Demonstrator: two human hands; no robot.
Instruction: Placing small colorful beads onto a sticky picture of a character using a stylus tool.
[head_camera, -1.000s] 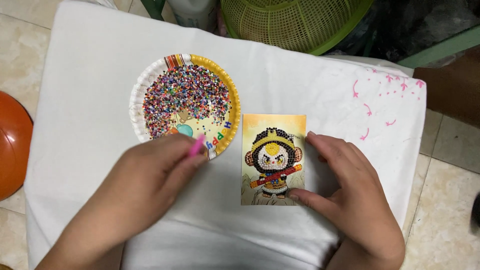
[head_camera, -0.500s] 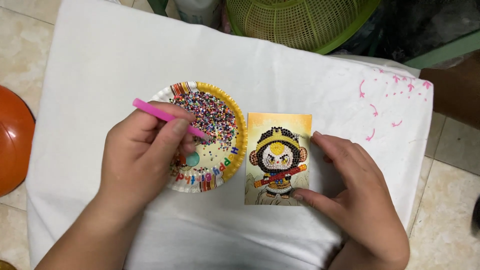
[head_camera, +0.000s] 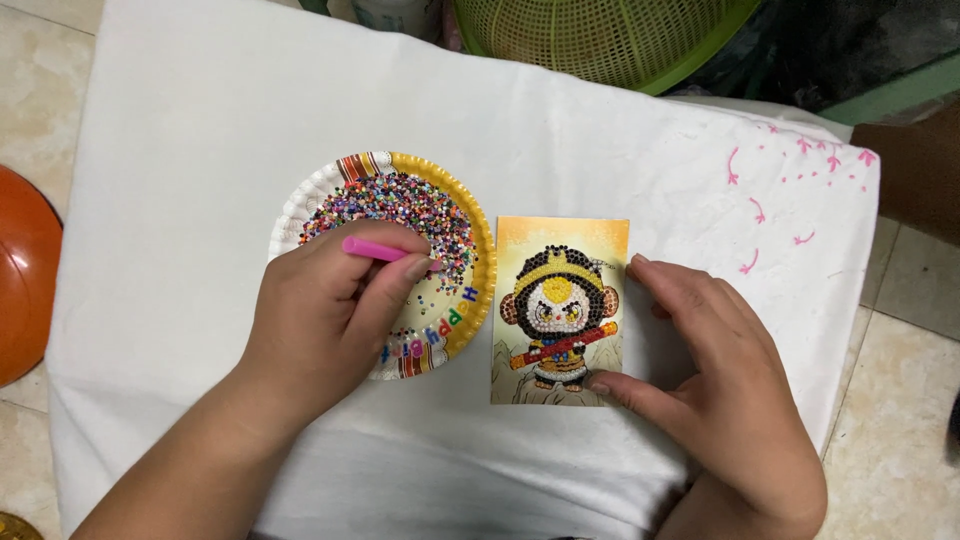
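White-clothed bench (head_camera: 600, 150): left hand (head_camera: 320, 320) fingers clamped on pen (head_camera: 385, 250), tip in bead plate (head_camera: 480, 290); right hand (head_camera: 715, 385) fingers spread, pinning card (head_camera: 560, 310) flat.

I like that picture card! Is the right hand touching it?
Touching. The head view shows the right hand with its thumb and fingertips pressed on the picture card's right edge.
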